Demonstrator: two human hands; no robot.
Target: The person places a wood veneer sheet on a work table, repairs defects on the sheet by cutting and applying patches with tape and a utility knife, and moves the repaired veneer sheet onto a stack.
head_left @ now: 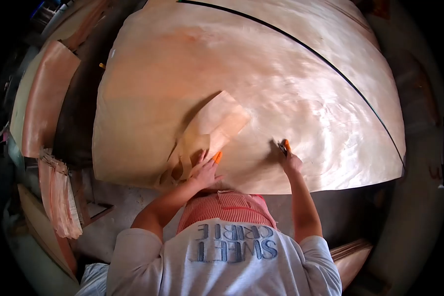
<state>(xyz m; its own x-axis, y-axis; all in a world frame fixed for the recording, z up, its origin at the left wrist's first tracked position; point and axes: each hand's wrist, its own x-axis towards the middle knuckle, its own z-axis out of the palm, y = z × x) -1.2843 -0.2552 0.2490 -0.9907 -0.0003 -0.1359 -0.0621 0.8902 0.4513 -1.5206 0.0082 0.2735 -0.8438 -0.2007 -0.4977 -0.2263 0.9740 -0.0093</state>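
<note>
A large thin wood-like sheet (148,118) covers the surface before me. On its near part lies a smaller irregular piece (222,116) with a ragged, holed lower left end. My left hand (205,171) rests with fingers spread at that lower end, an orange cover on one finger. To the right, my right hand (292,160) is closed around a small dark tool (282,148), whose exact kind I cannot make out; orange shows on a finger there too. The tool is over the sheet, apart from the smaller piece.
A long dark strip (325,58) curves across the sheet from top to right edge. Curved veneer-like pieces (49,98) and a ragged bundle (59,197) are at the left. More stacked sheets (350,259) stand at the lower right. A small yellow object (102,65) sits at the left edge.
</note>
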